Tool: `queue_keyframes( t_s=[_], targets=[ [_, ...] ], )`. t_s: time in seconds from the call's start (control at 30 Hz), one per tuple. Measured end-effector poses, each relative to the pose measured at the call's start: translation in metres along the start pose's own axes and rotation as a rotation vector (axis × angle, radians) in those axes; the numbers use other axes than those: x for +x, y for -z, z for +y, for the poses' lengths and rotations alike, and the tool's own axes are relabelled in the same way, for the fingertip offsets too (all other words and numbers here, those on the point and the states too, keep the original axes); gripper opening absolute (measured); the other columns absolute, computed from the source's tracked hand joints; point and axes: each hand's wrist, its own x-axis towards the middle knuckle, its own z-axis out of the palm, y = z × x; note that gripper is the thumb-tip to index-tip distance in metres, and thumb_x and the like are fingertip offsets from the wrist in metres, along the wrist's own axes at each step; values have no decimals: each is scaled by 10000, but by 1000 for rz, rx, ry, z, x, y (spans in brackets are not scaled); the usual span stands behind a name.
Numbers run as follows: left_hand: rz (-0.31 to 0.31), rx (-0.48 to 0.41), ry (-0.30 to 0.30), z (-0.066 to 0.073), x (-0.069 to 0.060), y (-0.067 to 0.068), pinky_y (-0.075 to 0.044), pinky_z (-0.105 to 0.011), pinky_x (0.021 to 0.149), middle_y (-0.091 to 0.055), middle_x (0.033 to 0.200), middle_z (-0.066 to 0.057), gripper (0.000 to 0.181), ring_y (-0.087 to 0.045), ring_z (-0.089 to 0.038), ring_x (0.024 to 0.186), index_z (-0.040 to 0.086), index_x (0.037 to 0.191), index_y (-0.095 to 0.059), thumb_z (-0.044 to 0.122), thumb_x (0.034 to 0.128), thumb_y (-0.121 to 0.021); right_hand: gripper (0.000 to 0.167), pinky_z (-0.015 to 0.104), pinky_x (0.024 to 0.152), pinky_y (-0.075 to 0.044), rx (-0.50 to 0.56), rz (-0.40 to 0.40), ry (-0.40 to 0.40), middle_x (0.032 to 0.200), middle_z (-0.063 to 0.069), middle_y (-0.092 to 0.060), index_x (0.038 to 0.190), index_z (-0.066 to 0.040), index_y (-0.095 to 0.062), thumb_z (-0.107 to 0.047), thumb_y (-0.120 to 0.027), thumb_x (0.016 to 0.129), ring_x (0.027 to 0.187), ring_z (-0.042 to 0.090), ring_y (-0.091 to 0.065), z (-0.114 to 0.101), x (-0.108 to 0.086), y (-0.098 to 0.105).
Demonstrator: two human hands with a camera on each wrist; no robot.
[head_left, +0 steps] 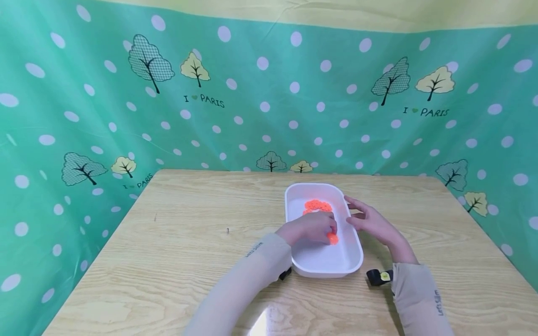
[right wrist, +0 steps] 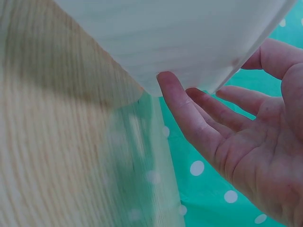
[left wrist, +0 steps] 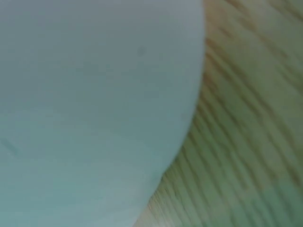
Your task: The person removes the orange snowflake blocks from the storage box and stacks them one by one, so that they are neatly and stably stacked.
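A white rectangular tray (head_left: 325, 268) with rounded corners stands on the table, its long side running away from me. Inside it lies an arc of small bright orange pieces (head_left: 317, 205), too small to tell their kind. My left hand (head_left: 313, 227) reaches over the tray's left rim. Its curled fingers hold an orange piece (head_left: 333, 238) low in the tray; the fingertips are partly hidden. My right hand (head_left: 371, 225) touches the tray's right side. In the right wrist view, its extended fingers (right wrist: 182, 101) rest along the outer wall (right wrist: 180, 38).
The wooden table (head_left: 189, 242) extends around the tray. A green dotted curtain (head_left: 269, 93) hangs behind it. Black wrist cameras sit under the sleeves, the right one (head_left: 378, 277) close to the tray's near right corner. The tray's wall (left wrist: 94, 94) fills much of the left wrist view.
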Motion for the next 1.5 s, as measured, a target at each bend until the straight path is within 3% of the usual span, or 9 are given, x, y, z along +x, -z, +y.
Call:
queue_keyframes(
  t_s=[0.33,0.5,0.73,1.0,1.3,1.5],
  targets=[
    [5,-24,22,0,0,0,-388,-121,741,-532,928,79,164,-487,-46,793,179,946,-651,223,790,-674,641,420,836,-491,0,1,-5,1431,199,-283,1444,-118,-228,-224,-536,892,1183,415,-429,0,0,0],
    [10,-29,11,0,0,0,-389,-122,776,-554,990,68,227,-500,-48,826,177,1014,-662,196,789,-656,637,423,834,-492,-4,6,1,1430,199,-284,1443,-118,-230,-227,-534,894,1180,416,-432,0,0,0],
    [-53,-118,-12,-1,-6,0,-380,-128,745,-510,1063,79,287,-475,-49,837,209,1032,-665,247,754,-724,649,423,826,-496,-7,3,-9,1418,212,-297,1445,-121,-225,-231,-543,890,1183,424,-427,0,0,-1],
    [-66,-113,-29,-1,-5,0,-376,-123,726,-499,992,76,193,-466,-59,824,200,944,-663,192,761,-725,643,420,823,-497,-4,7,-12,1397,224,-319,1444,-116,-227,-227,-538,892,1175,422,-435,0,1,-3],
    [-73,-121,36,2,-6,2,-379,-122,703,-481,916,75,167,-462,-55,800,182,857,-598,218,759,-728,643,411,813,-501,-4,9,-5,1397,220,-319,1444,-118,-226,-224,-537,891,1170,418,-442,2,1,-3],
    [-74,-83,12,4,-6,3,-370,-126,661,-490,852,65,158,-462,-61,753,182,866,-568,203,778,-698,638,413,815,-500,-11,10,-4,1391,226,-324,1445,-111,-221,-214,-529,896,1170,421,-441,1,0,-2]
  ],
)
